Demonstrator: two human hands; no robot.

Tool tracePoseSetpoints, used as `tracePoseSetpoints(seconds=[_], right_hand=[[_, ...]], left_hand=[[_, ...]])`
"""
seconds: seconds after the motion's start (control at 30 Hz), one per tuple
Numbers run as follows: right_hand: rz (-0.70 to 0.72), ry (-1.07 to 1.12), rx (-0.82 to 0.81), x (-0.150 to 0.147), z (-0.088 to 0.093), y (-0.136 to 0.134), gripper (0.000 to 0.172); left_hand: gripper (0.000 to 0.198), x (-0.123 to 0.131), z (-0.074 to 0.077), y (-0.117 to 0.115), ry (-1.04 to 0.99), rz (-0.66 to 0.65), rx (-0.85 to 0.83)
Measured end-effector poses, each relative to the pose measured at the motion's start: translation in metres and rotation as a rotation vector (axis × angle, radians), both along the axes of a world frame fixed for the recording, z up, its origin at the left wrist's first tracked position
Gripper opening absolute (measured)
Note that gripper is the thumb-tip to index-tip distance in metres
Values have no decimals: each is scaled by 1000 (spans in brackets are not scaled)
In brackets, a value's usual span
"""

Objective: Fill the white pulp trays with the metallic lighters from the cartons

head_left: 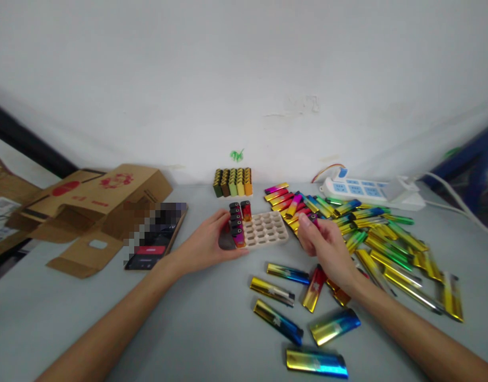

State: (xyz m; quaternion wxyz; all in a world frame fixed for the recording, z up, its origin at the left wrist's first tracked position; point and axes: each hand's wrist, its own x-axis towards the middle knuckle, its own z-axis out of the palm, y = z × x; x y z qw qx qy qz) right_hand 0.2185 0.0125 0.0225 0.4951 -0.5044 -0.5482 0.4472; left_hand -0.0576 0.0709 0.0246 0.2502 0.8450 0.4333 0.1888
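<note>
A pale tray (270, 241) with rows of holes lies on the table. A row of purple-red lighters with black tops (238, 237) stands upright along its left end, and a red lighter (247, 211) stands beside that row. My left hand (212, 241) grips the tray's left end, thumb at the front corner and fingers at the back. Just right of the tray is my right hand (325, 241), closed around a lighter (313, 218) whose dark purple-red end shows; the rest is hidden in the fingers.
Loose metallic lighters (387, 244) are heaped at right, with several more (317, 361) spread in front. A filled lighter block (233, 183) stands by the wall. A power strip (355, 189) sits behind the heap. At left lie a phone (156, 239) and an open cardboard box (120, 185).
</note>
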Motion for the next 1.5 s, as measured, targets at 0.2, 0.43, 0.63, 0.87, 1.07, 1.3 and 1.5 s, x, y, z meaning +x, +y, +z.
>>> tracePoseSetpoints(seconds=[0.2, 0.43, 0.63, 0.87, 1.07, 1.3, 1.5], right_hand=[[-48, 32, -70, 2, -7, 2, 63], [-83, 37, -159, -4, 1, 2, 46], [-48, 8, -151, -2, -2, 2, 50], [154, 40, -53, 1, -5, 4, 37], [231, -200, 227, 0, 15, 20, 24], [306, -398, 324, -27, 38, 41, 19], [259, -572, 442, -34, 29, 55, 19]], left_hand=[[60, -1, -1, 0, 11, 5, 11], [60, -1, -2, 1, 4, -1, 22], [58, -1, -2, 1, 7, -6, 32], [60, 0, -1, 1, -28, 0, 12], [58, 0, -1, 0, -26, -6, 1], [63, -2, -4, 0, -9, -7, 37], [66, -2, -5, 0, 2, 0, 29]])
